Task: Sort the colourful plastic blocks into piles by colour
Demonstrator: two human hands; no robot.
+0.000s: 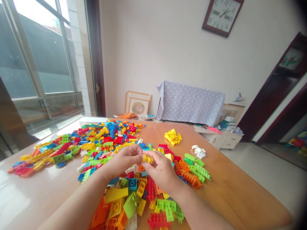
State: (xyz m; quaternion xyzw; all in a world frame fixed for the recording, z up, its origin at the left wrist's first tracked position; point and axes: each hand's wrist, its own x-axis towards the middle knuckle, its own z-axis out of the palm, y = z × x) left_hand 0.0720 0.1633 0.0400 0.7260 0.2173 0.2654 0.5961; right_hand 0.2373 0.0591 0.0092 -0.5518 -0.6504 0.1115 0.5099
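Observation:
Over the pile of toy building bricks, my left hand [128, 157] and my right hand [159, 167] meet. Between their fingertips is a yellow toy brick [148, 159], partly covered by the fingers. Both hands are closed on it, thumbs and fingers pinching. Below them lie loose bricks, among them a blue brick [132, 184], a lime green brick [131, 204] and a red studded brick [150, 189]. Near my right forearm rest a light green brick [166, 204] and a red brick [158, 220].
A heap of mixed bricks [107, 132] spreads over the wooden table [230, 191] to the left. Separate groups sit at the right: yellow bricks [173, 137], white bricks [199, 151], green bricks [201, 171] and orange bricks [187, 172]. Beyond stands a cloth-covered object [189, 102].

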